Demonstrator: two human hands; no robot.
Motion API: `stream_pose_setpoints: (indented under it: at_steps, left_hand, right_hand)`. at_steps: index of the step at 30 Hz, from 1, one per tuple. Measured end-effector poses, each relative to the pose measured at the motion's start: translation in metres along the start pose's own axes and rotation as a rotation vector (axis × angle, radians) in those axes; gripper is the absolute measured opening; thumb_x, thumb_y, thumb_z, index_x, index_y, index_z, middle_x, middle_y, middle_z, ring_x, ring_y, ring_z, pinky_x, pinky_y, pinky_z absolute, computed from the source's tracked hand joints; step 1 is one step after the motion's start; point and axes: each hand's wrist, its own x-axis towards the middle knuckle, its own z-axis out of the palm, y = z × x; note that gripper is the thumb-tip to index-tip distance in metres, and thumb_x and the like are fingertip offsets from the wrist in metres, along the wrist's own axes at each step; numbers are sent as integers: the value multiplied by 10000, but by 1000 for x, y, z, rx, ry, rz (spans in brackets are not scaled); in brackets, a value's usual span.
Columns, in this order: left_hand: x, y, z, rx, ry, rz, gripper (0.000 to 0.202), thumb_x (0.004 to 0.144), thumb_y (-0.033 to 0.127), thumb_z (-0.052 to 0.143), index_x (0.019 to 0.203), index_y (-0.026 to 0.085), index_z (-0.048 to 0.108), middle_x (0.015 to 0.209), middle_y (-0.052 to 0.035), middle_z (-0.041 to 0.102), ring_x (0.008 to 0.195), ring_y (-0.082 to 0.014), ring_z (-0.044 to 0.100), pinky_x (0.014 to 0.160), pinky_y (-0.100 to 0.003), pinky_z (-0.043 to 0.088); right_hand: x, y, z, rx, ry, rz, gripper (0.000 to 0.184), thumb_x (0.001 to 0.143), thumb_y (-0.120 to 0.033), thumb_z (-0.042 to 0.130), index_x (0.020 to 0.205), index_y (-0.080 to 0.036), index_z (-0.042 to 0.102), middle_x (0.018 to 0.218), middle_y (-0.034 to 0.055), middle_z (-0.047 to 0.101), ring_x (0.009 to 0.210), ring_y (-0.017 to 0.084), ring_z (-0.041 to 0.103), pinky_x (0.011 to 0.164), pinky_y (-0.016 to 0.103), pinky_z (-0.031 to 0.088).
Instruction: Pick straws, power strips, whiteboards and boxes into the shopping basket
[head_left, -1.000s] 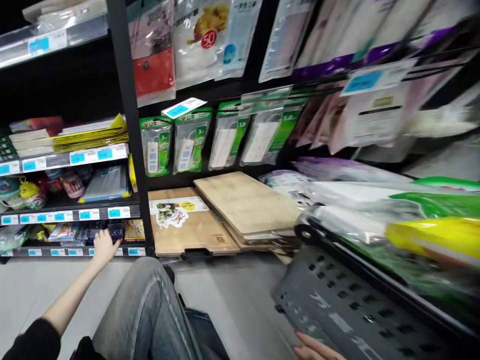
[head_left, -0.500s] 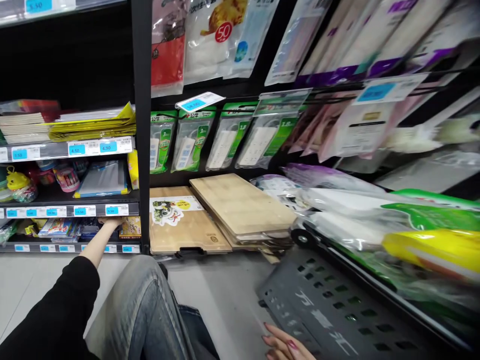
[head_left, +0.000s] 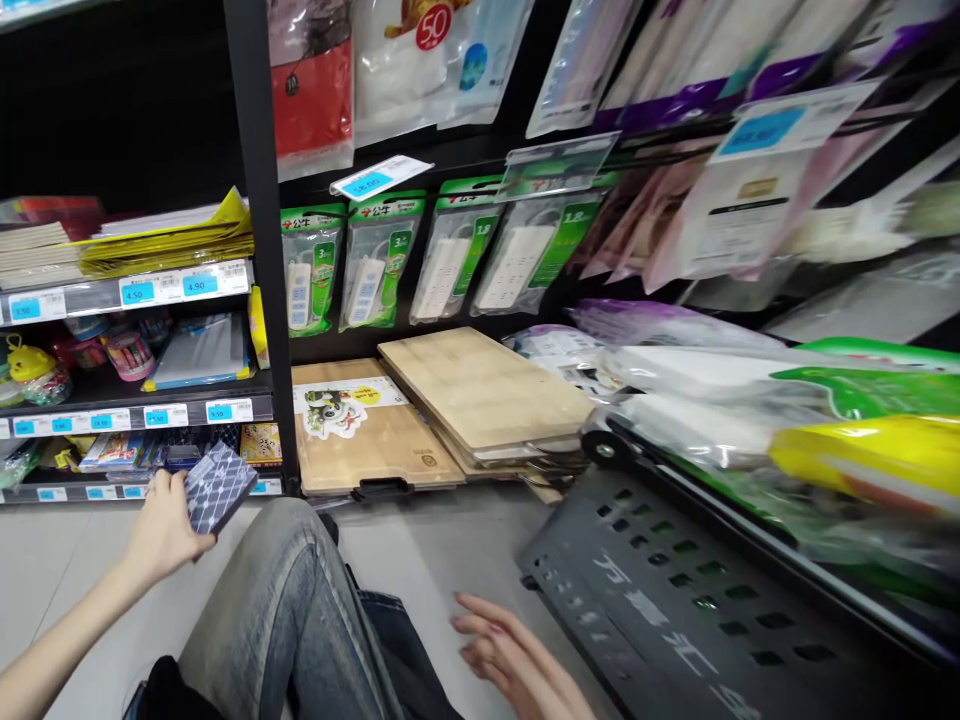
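Note:
My left hand (head_left: 161,530) grips a small dark box with a white diamond pattern (head_left: 217,487), held just in front of the bottom shelf (head_left: 142,490) at the lower left. My right hand (head_left: 510,660) hovers low over the floor with fingers spread and nothing in it, beside the dark grey basket (head_left: 675,600). My knee in blue jeans (head_left: 292,590) lies between the two hands.
Wooden cutting boards (head_left: 480,390) are stacked at floor level right of a black upright post (head_left: 259,250). Packaged power strips (head_left: 375,265) hang above them. The basket holds green, yellow and white packets (head_left: 847,440). Stationery fills the left shelves.
My left hand has come back out of the bottom shelf holding the patterned box. My right hand has left the basket's side and moved left, opening out.

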Motion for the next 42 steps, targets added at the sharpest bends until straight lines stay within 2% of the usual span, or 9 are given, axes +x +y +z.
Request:
stream_pose_setpoints:
  at_steps: [4,8,13,16,19,26,29,35,42]
  left_hand:
    - [-54,39,-13,-262,-15,3,782,585,408,625,1247,115,329,1082,-117,408,946,-300,535,804,-405,464]
    - [-76,116,-13,-516,-115,30,760,583,408,631,1230,141,335,1080,-132,408,895,-310,574,758,-426,487]
    - [-74,160,-8,-924,-430,333,882,561,396,723,1313,184,313,1273,-147,327,1116,-324,475,927,-420,415]
    - [-53,156,15,-1449,-740,593,757,732,498,592,1377,270,268,1434,-104,222,1263,-301,338,998,-420,352]
    - [-34,151,47,-1833,-901,698,874,684,513,658,1415,329,214,1498,-85,162,1326,-345,220,999,-477,325]
    - [-29,145,77,-1719,-1070,867,1045,484,448,827,1386,238,343,1412,-152,352,1307,-391,267,1076,-506,144]
    - [-31,146,72,-1763,-990,871,1015,487,411,821,1372,246,353,1338,-137,439,1250,-375,367,1040,-475,250]
    - [-39,149,66,-1802,-400,842,885,534,218,781,1319,299,380,1300,-61,415,1218,-245,420,1021,-297,303]
    - [-45,148,69,-1756,-372,864,926,519,236,802,1311,331,333,1326,-45,306,1271,-224,339,1059,-276,241]
  right_hand:
    - [-21,8,66,42,-417,-92,634,654,-548,681,1162,-200,530,1103,136,587,905,223,607,805,364,479]
    - [-45,7,111,287,-320,-164,763,619,-524,722,1252,-249,396,1267,128,506,1052,250,564,901,382,438]
    - [-48,-17,67,301,18,-95,607,633,-422,726,1154,-215,494,1075,69,645,956,249,599,831,337,455]
    - [-53,-30,25,350,-22,-20,561,625,-427,724,1111,-190,572,1026,64,670,866,220,623,775,307,468]
    - [-57,-37,5,359,-86,69,410,617,-398,734,964,-190,668,854,30,701,757,176,635,743,262,465]
    - [-45,-30,8,165,-436,264,316,587,-403,749,787,-158,732,691,26,691,618,124,613,668,203,457]
    - [-42,-23,5,225,-406,234,394,692,-488,665,890,-152,722,801,55,703,718,149,632,732,236,458]
    - [-40,-21,-4,428,-264,-158,591,703,-565,616,1155,-186,591,1070,81,639,951,210,587,833,303,436]
    - [-46,-28,3,153,-160,-236,495,703,-414,660,1147,-220,560,1193,72,573,1010,219,555,818,280,425]
